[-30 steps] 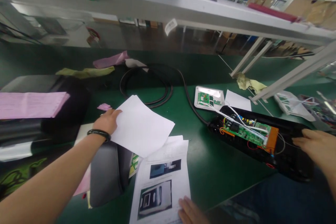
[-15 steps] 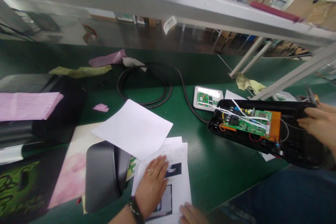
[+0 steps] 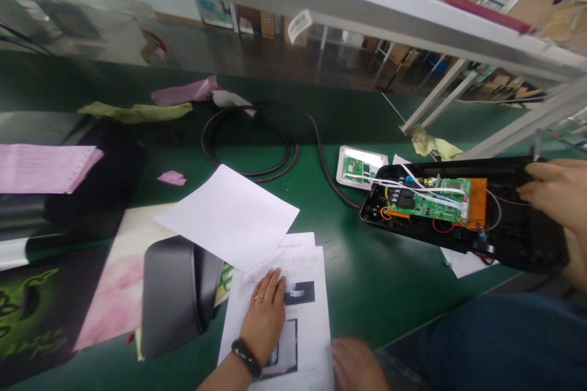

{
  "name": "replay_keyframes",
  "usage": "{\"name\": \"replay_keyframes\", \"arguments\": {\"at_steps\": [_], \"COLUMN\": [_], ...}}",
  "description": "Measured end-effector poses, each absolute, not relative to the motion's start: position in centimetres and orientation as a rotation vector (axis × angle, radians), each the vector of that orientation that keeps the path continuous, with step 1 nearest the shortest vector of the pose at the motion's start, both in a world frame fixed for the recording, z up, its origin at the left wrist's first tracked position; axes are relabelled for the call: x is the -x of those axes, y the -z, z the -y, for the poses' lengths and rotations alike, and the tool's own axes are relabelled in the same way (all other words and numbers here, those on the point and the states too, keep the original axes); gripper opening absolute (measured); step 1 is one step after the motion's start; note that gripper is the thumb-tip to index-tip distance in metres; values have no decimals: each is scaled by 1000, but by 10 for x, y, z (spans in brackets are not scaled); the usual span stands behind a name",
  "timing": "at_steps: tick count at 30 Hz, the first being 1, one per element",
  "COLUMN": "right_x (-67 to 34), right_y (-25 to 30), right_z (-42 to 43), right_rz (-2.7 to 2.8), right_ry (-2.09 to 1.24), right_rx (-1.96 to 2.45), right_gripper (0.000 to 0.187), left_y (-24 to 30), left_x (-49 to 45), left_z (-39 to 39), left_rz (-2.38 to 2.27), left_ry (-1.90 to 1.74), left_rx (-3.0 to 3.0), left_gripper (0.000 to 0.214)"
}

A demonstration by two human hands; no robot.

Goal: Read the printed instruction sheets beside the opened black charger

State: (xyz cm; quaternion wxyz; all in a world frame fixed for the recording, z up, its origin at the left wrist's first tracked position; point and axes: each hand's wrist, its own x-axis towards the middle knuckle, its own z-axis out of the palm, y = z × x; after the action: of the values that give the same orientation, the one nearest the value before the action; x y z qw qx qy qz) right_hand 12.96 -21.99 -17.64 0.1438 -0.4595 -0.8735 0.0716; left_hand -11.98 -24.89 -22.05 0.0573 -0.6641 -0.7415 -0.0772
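Note:
My left hand, with a ring and a dark bracelet, lies flat on printed sheets that show pictures of parts. Its fingers are stretched out. At the right edge of these sheets is my right hand, blurred and cut off by the bottom of the view; how its fingers are set does not show. A blank white sheet overlaps the top of the printed ones. To the right, another person's hand holds the end of an open black housing with a green circuit board inside.
A coiled black cable runs to the housing. Beside it lies a white panel with a small board, joined by ribbon wires. A dark grey cover and pink papers are on the left. A shelf beam crosses above.
My right hand has slid a little to the right along the sheets' edge. The other person's hand and the housing have tilted slightly upward at the right. The view has shifted a little.

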Motion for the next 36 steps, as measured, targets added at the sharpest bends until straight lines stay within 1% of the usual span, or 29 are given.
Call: {"name": "replay_keyframes", "arguments": {"at_steps": [3,6,10,12,16,18,24,36], "right_x": [-139,-148,-151,-148,-140,-138,-137,-138], "right_y": [181,191,208,216,228,231,232,233], "right_z": [190,157,123,114,110,110,109,110], "right_rz": [2486,2461,2358,2305,2288,2304,2322,2316], "right_ry": [-224,-237,-235,-157,98,155,147,144], "right_rx": [1375,1432,1641,1766,1881,1866,1878,1877], "right_gripper": [33,32,29,27,23,21,18,19], "left_y": [224,229,232,232,231,231,233,231], "left_x": [114,110,108,107,106,106,106,107], "left_z": [247,245,245,245,244,243,242,244], "left_rz": [2351,2426,2460,2474,2490,2491,2532,2498], "left_ry": [303,368,378,352,306,308,301,293], "left_rx": [1969,1934,1915,1908,1909,1916,1921,1930], "left_gripper": [47,48,48,48,48,51,54,57]}}
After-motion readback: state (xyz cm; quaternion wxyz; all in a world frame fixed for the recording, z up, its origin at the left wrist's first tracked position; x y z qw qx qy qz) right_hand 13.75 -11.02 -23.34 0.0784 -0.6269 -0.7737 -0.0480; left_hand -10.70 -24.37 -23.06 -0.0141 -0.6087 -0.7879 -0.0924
